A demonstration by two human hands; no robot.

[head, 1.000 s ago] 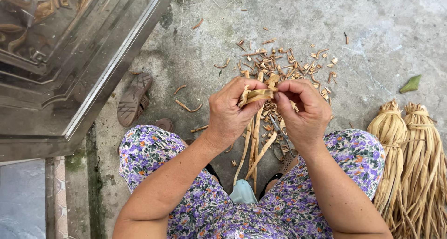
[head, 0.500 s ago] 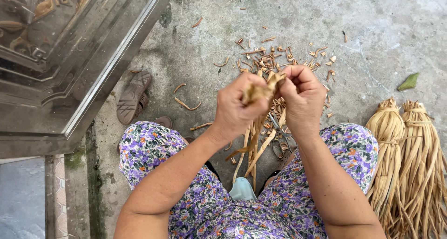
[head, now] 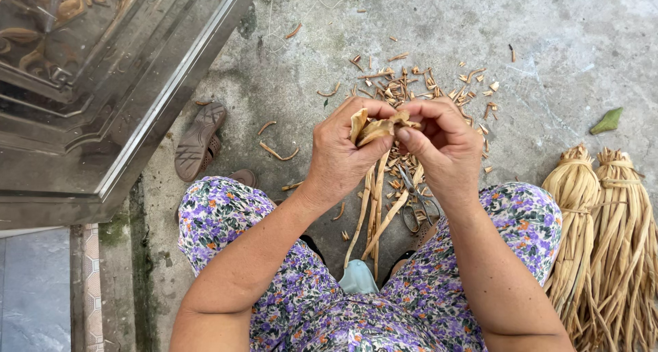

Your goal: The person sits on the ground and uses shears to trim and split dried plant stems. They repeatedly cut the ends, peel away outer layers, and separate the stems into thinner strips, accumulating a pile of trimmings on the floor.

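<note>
My left hand [head: 343, 153] and my right hand [head: 445, 150] are held close together above my knees, both pinching the top of a bunch of dried tan straw strips [head: 375, 129]. The folded top sits between my thumbs and fingertips. The long strands [head: 373, 211] hang down between my legs, which are covered in purple flowered cloth [head: 226, 215]. Below my hands, short cut straw scraps [head: 418, 85] lie scattered on the concrete floor [head: 548, 43]. A pair of scissors [head: 415, 211] lies on the floor under my right wrist, partly hidden.
Two tied bundles of dried straw [head: 603, 235] lie on the floor at the right. A brown sandal [head: 199, 139] rests sole-up at the left beside a metal door frame [head: 137, 105]. A green leaf [head: 606, 121] lies at the far right.
Both hands have shifted slightly and kept working the top of the straw bunch; the folded end now shows more between the thumbs. The hanging strands have swung a little.
</note>
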